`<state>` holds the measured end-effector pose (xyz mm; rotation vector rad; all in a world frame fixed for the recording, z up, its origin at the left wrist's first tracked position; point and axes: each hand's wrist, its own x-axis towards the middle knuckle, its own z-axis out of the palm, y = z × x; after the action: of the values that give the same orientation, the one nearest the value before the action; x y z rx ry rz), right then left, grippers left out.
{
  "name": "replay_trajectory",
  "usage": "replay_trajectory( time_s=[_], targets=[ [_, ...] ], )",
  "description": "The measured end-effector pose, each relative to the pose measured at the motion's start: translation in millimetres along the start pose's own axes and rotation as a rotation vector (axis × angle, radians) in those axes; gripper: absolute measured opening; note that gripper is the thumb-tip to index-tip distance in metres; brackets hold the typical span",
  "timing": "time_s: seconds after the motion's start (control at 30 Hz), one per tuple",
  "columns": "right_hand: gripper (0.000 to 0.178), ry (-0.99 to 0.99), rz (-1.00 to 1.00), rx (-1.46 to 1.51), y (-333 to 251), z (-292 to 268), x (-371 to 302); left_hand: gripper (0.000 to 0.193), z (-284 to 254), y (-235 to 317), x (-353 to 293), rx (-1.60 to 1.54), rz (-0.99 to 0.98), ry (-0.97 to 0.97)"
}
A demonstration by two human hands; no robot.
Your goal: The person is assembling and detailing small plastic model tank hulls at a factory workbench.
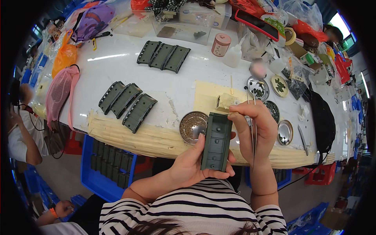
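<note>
Striped shirt fills the lower edge, and just past it the left hand clasps a green panel, thumb along one long edge and fingers curled around beneath to the other. The studded hollow side faces up, probably so the eyes can follow it. At the panel's upper right corner, the right hand has thumb and fingertips brought together, with tweezers tucked in the palm, perhaps to keep them ready; whether a small part is pinched there I cannot tell. The panel is held above the tabletop, near its taped front edge. Just beside it stands a dish of brown grains; metal dishes lie farther right, seemingly for easy reach. A cream block rests on a yellow sheet. Three panels lie to the left and three others beyond, grouped apart, presumably to free the working spot.
</note>
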<state>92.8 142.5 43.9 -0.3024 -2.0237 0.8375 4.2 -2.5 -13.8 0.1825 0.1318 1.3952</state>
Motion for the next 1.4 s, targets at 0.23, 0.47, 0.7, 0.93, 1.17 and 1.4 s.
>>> replay_trajectory(
  time_s=[0.23,0.47,0.7,0.93,1.17,1.4],
  targets=[
    [0.016,-0.012,0.048,-0.002,-3,-1,-1,0.068,-1,0,0,0.018,-0.010,0.012],
    [0.010,0.170,0.229,0.031,9,-14,-6,0.070,1,4,-4,0.078,0.039,0.009],
    [0.015,0.084,0.028,-0.420,28,-20,-1,0.080,12,16,-10,0.337,0.198,0.134],
    [0.032,-0.015,0.155,-0.435,27,-28,-7,0.060,21,15,-14,0.601,0.320,0.390],
    [0.050,0.058,0.382,-0.121,20,-76,-30,0.047,12,14,-15,0.452,0.202,0.227],
    [0.021,0.069,0.532,-0.277,46,-114,-46,0.043,27,9,-3,0.498,0.110,0.353]
  ],
)
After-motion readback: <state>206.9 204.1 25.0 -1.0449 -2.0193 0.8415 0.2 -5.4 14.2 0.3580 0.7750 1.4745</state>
